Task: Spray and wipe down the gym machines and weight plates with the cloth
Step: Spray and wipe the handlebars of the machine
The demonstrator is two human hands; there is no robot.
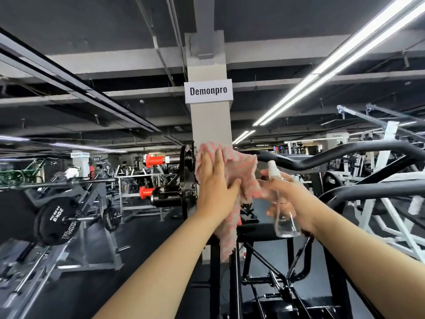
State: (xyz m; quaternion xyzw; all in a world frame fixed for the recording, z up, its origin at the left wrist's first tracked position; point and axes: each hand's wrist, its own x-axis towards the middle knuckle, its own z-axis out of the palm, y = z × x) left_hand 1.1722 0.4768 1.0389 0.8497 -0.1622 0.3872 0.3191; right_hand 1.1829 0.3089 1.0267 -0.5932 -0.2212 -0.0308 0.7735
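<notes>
A pink and grey checked cloth [241,171] is spread against the upper part of a black gym machine [264,229]. My left hand [215,187] presses flat on the cloth with straight fingers, next to a black weight plate [187,180] that stands edge-on on the machine's peg. My right hand [287,194] grips a clear plastic spray bottle [285,217] with a white nozzle, just right of the cloth. The cloth's lower end hangs down over the machine's frame.
A grey pillar with a "Demonpro" sign [208,91] stands right behind the machine. Red-capped pegs [153,160] stick out to the left. A rack with a 20 kg plate [56,221] is at the lower left. Black curved handles [345,155] and white frames [388,203] crowd the right.
</notes>
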